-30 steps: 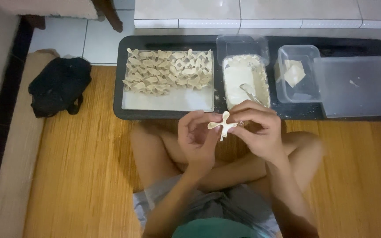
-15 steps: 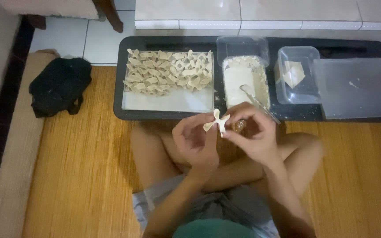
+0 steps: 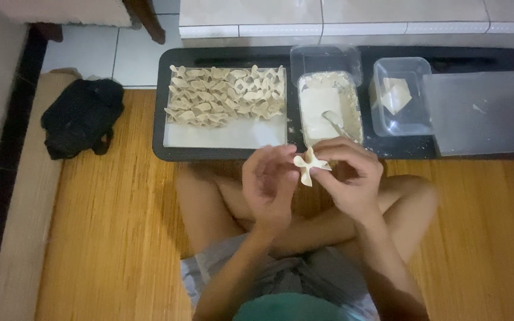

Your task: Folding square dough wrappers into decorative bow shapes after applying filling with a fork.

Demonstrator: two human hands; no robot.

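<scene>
A pale folded dumpling (image 3: 309,166) with flared corners is pinched between the fingertips of both hands, above my crossed legs. My left hand (image 3: 269,184) holds its left side. Its right side is gripped by my right hand (image 3: 350,176). Just beyond the hands lies a long black tray (image 3: 221,154). On its left part, several finished folded dumplings (image 3: 227,95) sit on a white sheet (image 3: 227,135). A clear tub of pale filling (image 3: 322,107) with a spoon (image 3: 335,123) in it stands behind my right hand.
A clear tub with square wrappers (image 3: 397,95) and a grey board (image 3: 486,113) take up the tray's right part. A black bag (image 3: 81,116) lies at the left on a woven mat (image 3: 108,238). White floor tiles (image 3: 138,50) are beyond.
Both hands with the dumpling have dropped slightly toward my lap and the dumpling has been turned and pinched further. Tray contents are unchanged.
</scene>
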